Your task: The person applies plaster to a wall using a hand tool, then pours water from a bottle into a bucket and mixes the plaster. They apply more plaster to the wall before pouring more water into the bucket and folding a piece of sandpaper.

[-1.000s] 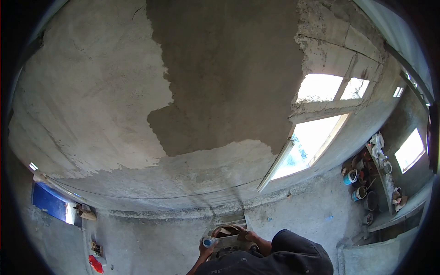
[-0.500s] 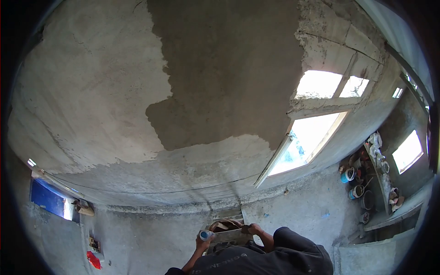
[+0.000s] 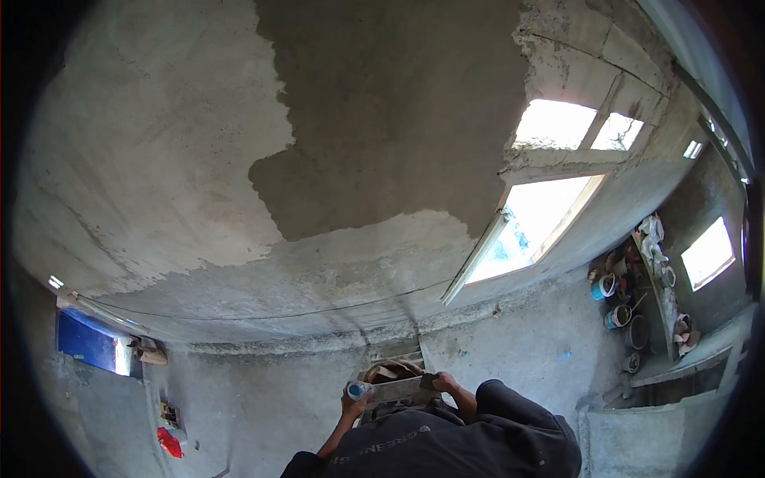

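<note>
My left hand [image 3: 351, 407] is wrapped round a clear plastic bottle [image 3: 360, 389] with a blue round end facing up. My right hand [image 3: 449, 383] is closed on a small dark block-like piece [image 3: 429, 381]; its kind is too small to make out. Between the hands and just beyond them sits a brown round container [image 3: 390, 370] with pale pieces in it, partly hidden. A grey board [image 3: 397, 390] lies at its near side. Ahead stands a plastered wall [image 3: 183, 143] with a large darker, damp-looking patch [image 3: 390, 119].
A window opening [image 3: 542, 227] is in the wall to the right. Several buckets [image 3: 617, 317] and a shelf board [image 3: 657, 291] stand far right. The concrete floor [image 3: 263, 406] lies well below. A red bag [image 3: 169, 443] and a blue panel [image 3: 86, 342] are at left.
The view has tilted down, so the wall and window sit higher in the picture. Both hands keep their holds, the bottle slightly higher and tilted a little differently.
</note>
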{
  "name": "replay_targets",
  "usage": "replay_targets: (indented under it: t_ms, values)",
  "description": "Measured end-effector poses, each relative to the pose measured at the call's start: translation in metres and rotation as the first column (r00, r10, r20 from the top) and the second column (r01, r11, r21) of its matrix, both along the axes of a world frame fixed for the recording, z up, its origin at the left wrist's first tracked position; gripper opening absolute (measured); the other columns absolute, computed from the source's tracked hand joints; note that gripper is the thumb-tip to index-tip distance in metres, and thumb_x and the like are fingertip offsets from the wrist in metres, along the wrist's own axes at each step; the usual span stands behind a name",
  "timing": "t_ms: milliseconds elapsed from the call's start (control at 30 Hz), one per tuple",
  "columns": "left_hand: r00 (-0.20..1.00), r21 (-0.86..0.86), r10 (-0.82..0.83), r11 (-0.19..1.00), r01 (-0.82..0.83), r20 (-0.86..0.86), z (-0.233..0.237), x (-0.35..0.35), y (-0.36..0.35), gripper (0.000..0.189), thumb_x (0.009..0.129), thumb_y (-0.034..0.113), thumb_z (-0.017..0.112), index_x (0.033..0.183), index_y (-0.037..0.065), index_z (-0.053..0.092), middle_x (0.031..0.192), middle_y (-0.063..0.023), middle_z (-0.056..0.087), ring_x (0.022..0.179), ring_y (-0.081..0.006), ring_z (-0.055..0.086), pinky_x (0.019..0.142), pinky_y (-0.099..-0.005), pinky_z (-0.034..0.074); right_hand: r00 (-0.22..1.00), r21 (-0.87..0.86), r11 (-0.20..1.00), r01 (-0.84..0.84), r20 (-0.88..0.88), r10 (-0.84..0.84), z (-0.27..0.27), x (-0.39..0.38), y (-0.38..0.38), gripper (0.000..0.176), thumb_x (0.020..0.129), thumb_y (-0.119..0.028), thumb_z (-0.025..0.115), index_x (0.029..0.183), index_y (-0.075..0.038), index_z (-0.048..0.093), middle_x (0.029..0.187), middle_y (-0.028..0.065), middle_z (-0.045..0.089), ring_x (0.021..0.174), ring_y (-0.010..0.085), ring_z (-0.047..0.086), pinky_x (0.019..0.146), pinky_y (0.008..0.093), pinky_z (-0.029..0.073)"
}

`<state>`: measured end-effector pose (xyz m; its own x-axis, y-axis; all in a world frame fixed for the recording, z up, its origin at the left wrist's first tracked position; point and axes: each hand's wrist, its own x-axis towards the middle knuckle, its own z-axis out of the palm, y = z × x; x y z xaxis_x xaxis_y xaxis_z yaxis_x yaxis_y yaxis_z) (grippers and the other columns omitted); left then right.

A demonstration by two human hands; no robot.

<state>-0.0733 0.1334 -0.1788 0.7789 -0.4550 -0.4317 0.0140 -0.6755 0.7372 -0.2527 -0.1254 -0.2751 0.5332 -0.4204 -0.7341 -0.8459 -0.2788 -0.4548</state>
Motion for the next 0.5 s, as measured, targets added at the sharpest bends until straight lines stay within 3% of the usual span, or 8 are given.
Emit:
replay_targets:
  t_ms: [167, 300, 500]
  values:
    - [1.0, -0.03, -0.003, 1.0, 0.004, 0.026, -0.013, 0.0, 0.003, 0.057, 0.067, 0.038, 0.078, 0.106, 0.005, 0.053, 0.105, -0.0151, 0.059, 0.097, -0.0301, 0.059, 0.081, -0.0395, 0.047, 1.0, -0.017, 1.0, -0.017, 0.02, 0.017, -0.001, 0.001, 0.0, 0.04, 0.069, -0.025, 0.053, 0.099, -0.002, 0.064, 0.099, 0.0229, 0.063, 0.096, 0.0347, 0.06, 0.082, 0.0395, 0.048]
    - [0.999, 0.048, 0.031, 0.998, -0.032, 0.026, 0.008, -0.003, -0.003, 0.058, 0.067, 0.038, 0.078, 0.106, 0.004, 0.053, 0.106, -0.0153, 0.059, 0.098, -0.0304, 0.059, 0.082, -0.0396, 0.047, 0.999, -0.035, 0.999, -0.033, 0.025, 0.033, -0.005, 0.004, -0.003, 0.039, 0.07, -0.027, 0.054, 0.099, -0.003, 0.065, 0.097, 0.0221, 0.063, 0.094, 0.0345, 0.061, 0.08, 0.0394, 0.048]
    - [0.996, 0.05, 0.012, 0.999, -0.016, 0.09, -0.011, -0.005, 0.003, 0.058, 0.067, 0.037, 0.078, 0.107, 0.004, 0.053, 0.103, -0.0151, 0.061, 0.096, -0.0303, 0.06, 0.08, -0.0391, 0.048, 0.99, -0.011, 0.995, -0.097, 0.098, 0.098, -0.011, 0.01, -0.006, 0.048, 0.064, -0.04, 0.067, 0.096, -0.004, 0.066, 0.091, 0.0202, 0.065, 0.088, 0.0316, 0.063, 0.074, 0.0389, 0.049]
